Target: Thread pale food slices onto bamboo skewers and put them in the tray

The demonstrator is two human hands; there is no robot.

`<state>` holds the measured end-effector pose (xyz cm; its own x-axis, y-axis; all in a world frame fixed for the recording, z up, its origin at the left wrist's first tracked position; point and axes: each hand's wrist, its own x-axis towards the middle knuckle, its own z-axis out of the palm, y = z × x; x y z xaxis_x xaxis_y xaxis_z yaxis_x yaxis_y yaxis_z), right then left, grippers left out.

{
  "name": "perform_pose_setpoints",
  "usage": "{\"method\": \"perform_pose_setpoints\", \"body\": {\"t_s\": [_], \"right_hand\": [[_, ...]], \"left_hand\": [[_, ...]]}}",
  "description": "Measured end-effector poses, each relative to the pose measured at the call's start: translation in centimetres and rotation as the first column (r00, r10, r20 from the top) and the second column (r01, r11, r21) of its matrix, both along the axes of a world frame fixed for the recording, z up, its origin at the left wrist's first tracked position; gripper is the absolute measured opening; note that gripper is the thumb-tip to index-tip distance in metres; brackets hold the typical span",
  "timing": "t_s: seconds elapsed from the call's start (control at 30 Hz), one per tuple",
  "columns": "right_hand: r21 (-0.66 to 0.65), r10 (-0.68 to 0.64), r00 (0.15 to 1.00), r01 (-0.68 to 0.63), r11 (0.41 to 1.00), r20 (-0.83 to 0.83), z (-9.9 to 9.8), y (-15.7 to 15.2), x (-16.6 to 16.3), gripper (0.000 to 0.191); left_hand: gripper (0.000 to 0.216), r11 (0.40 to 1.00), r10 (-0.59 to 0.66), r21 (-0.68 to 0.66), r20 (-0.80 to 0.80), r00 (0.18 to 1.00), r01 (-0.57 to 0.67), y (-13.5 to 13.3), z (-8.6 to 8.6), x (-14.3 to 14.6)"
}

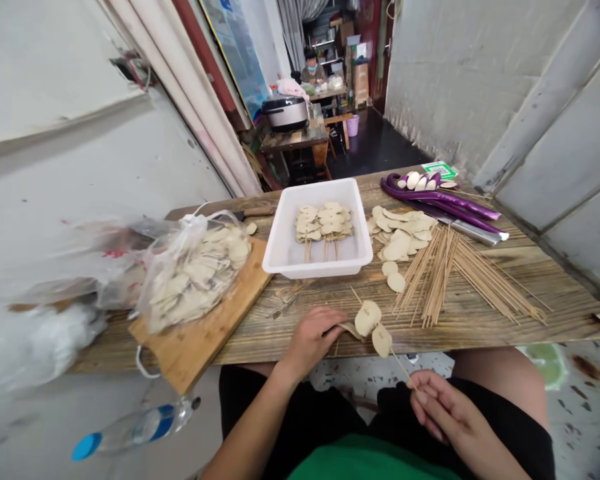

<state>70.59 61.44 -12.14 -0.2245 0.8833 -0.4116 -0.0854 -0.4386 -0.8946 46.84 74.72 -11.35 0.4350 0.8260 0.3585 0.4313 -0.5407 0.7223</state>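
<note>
My right hand (443,407) pinches the near end of a thin bamboo skewer (399,363) that slants up over the table edge. Two pale round slices (374,328) are threaded on it. My left hand (314,337) rests at the table's front edge with its fingers curled on another pale slice (351,329) next to the skewer. Just beyond lie loose slices (399,235) and a pile of bare skewers (455,273). A white tray (290,257) behind my left hand holds finished skewers (324,223).
A plastic bag of slices (195,270) lies on a wooden cutting board (200,347) at left. Purple eggplants (443,199) and a knife (467,230) lie at the back right. A water bottle (135,427) sits below the table. A person sits far back in the room.
</note>
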Motion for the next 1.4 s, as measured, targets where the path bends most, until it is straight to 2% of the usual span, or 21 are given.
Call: {"method": "perform_pose_setpoints", "body": {"t_s": [0.07,0.13,0.2,0.27,0.4,0.53,0.67,0.97,1.07,1.23,1.4], "right_hand": [[-0.005,-0.017,0.999,0.017,1.000,0.028,-0.1,-0.2,0.2,0.037],[0.006,-0.034,0.997,0.033,0.999,0.069,-0.4,-0.4,0.4,0.037],[0.067,-0.051,0.988,0.042,0.997,0.146,-0.8,-0.8,0.7,0.034],[0.174,-0.062,0.964,0.017,0.985,0.257,-1.2,-1.1,0.9,0.028],[0.338,-0.041,0.884,-0.135,0.932,0.466,-1.5,-1.7,0.9,0.019],[0.382,-0.036,0.827,-0.220,0.897,0.562,-1.0,-2.2,0.7,0.020],[0.403,-0.098,0.803,-0.186,0.896,0.588,-0.1,-2.4,0.5,0.021],[0.377,-0.110,0.836,-0.122,0.918,0.538,0.2,-2.3,0.1,0.030],[0.368,-0.083,0.843,-0.142,0.919,0.532,0.0,-2.2,0.1,0.031],[0.329,0.020,0.805,-0.265,0.906,0.593,-0.2,-2.4,0.1,0.024],[0.341,0.030,0.799,-0.290,0.894,0.601,-0.5,-2.4,0.1,0.020]], "left_hand": [[0.015,0.983,0.135,-0.133,0.042,0.990,-0.128,0.1,0.3,0.0],[0.017,0.931,0.242,-0.290,0.028,0.970,-0.224,0.4,0.6,-0.2],[0.019,0.892,0.256,-0.376,-0.036,0.966,-0.250,0.9,0.9,-0.5],[0.020,0.878,0.247,-0.401,-0.090,0.965,-0.262,1.4,1.0,-1.0],[0.024,0.835,0.275,-0.475,-0.076,0.958,-0.277,1.7,0.7,-1.5],[0.021,0.849,0.311,-0.425,-0.075,0.947,-0.313,1.5,0.3,-1.2],[0.019,0.855,0.342,-0.383,-0.089,0.935,-0.349,1.4,0.4,-0.6],[0.020,0.878,0.325,-0.351,-0.062,0.944,-0.326,1.2,0.1,-0.9],[0.020,0.875,0.334,-0.343,-0.080,0.939,-0.341,1.1,0.0,-0.9],[0.021,0.873,0.342,-0.336,-0.091,0.935,-0.352,1.0,-0.1,-0.9],[0.019,0.879,0.339,-0.317,-0.112,0.934,-0.357,0.8,0.0,-0.8]]}}
